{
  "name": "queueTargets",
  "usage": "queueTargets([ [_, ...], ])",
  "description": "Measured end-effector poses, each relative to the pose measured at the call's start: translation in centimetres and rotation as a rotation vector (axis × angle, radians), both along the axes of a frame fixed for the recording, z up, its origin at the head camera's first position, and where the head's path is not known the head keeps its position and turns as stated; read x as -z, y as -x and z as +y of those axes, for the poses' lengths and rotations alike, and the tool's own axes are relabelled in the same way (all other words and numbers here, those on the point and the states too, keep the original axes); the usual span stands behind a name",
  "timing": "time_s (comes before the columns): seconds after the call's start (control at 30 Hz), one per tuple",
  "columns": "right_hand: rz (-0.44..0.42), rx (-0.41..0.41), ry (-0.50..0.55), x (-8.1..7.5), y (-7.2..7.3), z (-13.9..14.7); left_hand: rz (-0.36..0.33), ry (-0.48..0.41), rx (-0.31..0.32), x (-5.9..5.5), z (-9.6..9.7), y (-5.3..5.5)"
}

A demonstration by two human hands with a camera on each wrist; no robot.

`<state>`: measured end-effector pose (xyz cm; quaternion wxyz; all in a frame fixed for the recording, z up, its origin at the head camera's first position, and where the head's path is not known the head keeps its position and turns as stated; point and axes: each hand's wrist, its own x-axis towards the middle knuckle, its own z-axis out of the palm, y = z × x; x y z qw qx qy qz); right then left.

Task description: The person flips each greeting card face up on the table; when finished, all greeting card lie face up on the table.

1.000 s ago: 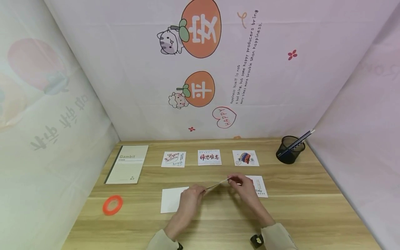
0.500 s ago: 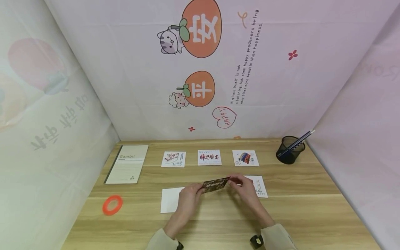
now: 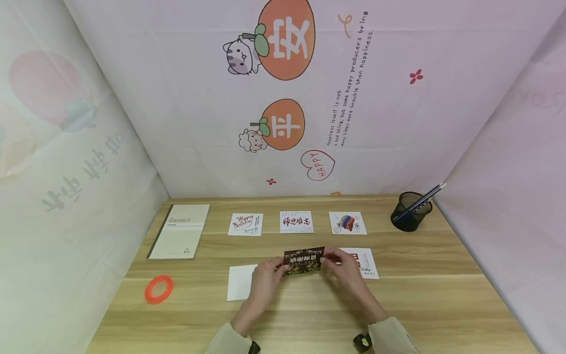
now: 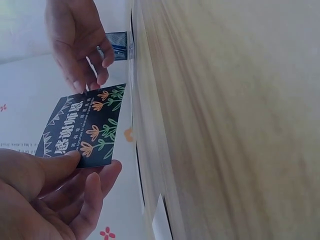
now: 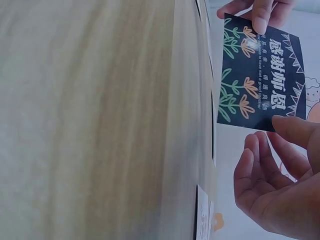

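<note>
A dark greeting card (image 3: pixel 303 261) with white lettering and orange and green flowers is held up over the table between both hands. My left hand (image 3: pixel 267 280) pinches its left edge, thumb on the printed face, as the left wrist view shows. On the opposite edge, the thumb and fingertips of my right hand (image 5: pixel 280 165) pinch a corner. Below and left of the card lies a white card (image 3: pixel 239 283), partly covered by my left hand. Behind my right hand a white card with red print (image 3: pixel 366 263) is partly hidden.
Along the back lie a Happy Birthday card (image 3: pixel 245 224), a card with red characters (image 3: pixel 296 222) and a card with a colourful drawing (image 3: pixel 348 223). A notebook (image 3: pixel 179 231) and a red tape roll (image 3: pixel 158 289) are at left. A black mesh pen cup (image 3: pixel 411 212) stands back right.
The held card has tilted from nearly edge-on until its dark printed face shows to the head camera. Both hands keep their hold and have barely shifted.
</note>
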<state>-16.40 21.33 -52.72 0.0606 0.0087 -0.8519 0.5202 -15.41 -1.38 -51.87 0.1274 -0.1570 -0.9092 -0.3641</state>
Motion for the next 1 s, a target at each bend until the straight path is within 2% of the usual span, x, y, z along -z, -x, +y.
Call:
queueTargets([
  [0.2, -0.009, -0.009, 0.018, 0.1, -0.1, -0.2, -0.060, -0.063, -0.001, 0.1, -0.2, 0.2],
  [0.53, -0.062, -0.014, 0.014, 0.2, -0.6, -0.7, -0.110, -0.123, -0.030, 0.4, -0.4, 0.5],
  [0.67, -0.078, 0.002, 0.041, 0.2, -0.8, -0.9, -0.119, -0.151, -0.055, 0.7, -0.5, 0.5],
  [0.83, -0.071, 0.024, 0.044, 0.2, -0.8, -1.3, -0.093, -0.146, -0.070, 0.7, -0.2, 0.3],
  [1.0, -0.076, 0.046, 0.064, 0.3, -0.6, -1.5, -0.110, -0.143, -0.041, 0.6, 0.0, 0.0],
])
